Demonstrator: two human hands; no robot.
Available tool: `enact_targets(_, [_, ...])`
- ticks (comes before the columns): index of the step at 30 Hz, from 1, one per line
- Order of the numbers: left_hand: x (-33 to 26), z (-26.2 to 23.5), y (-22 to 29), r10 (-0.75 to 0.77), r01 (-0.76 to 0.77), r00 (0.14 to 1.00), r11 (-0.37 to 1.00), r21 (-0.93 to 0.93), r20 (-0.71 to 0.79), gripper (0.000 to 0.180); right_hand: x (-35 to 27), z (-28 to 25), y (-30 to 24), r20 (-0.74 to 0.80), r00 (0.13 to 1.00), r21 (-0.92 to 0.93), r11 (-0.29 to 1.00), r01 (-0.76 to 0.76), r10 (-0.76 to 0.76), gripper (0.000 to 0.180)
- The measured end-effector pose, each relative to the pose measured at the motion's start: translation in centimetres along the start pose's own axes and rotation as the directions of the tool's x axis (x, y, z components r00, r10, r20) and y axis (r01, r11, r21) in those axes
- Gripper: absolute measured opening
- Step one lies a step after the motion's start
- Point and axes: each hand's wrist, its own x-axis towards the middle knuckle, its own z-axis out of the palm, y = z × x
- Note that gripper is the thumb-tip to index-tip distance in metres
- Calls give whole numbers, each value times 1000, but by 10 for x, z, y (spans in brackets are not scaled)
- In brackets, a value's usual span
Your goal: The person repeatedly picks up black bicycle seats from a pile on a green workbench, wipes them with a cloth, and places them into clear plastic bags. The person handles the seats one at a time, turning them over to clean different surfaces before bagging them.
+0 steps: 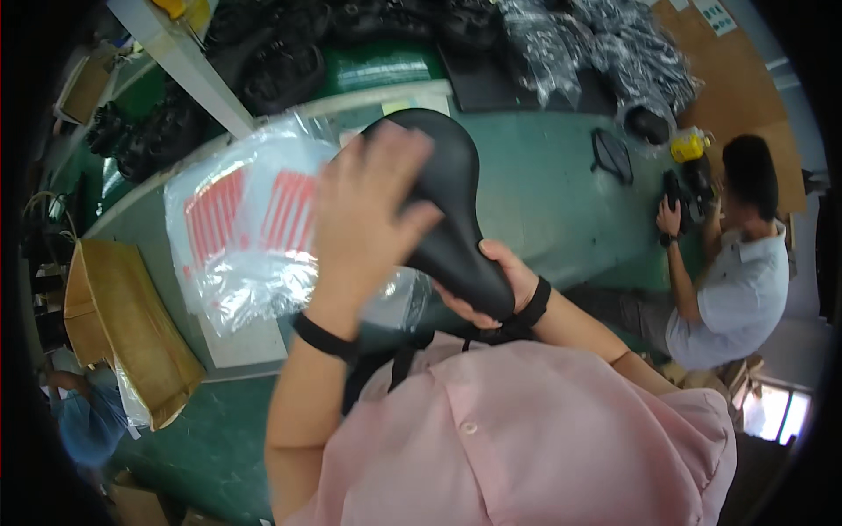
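A black bicycle saddle (449,180) is held in front of my chest, its wide end pointing away and its narrow nose toward me. My right hand (510,273) grips the nose, with the thumb on one edge and the fingers around the other. Over the left side of the wide end is my left hand (364,210), fingers and thumb apart and slightly blurred; whether it touches the saddle I cannot tell. Just left of it, clear plastic bags (232,276) with red printed stripes lie piled on the green table (535,188).
Several black saddles (281,74) crowd the far side, with plastic-wrapped ones (561,53) beside them. A dark triangular piece (611,156) lies at right. There, a co-worker (732,272) handles a black item near a yellow tool (690,146). An open cardboard box (132,324) stands left, near another person (88,416).
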Motion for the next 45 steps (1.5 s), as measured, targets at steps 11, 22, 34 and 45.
enact_targets(11, [-130,134,-34,-179,189,977,979,-80,117,57,-65,-57,1,-4,264,-714,-182,-676,-965,72])
enact_targets(22, [-104,175,-31,-424,460,861,884,-76,280,16,-56,-134,-2,-451,550,-880,451,-145,-703,82])
enact_targets(34, [-125,143,-69,-679,712,618,270,-648,396,27,-43,-87,-10,-390,586,-796,580,173,-710,67])
enact_targets(45, [-142,144,-96,-547,585,549,-288,-758,632,35,82,-46,26,-151,753,-946,315,79,-640,67])
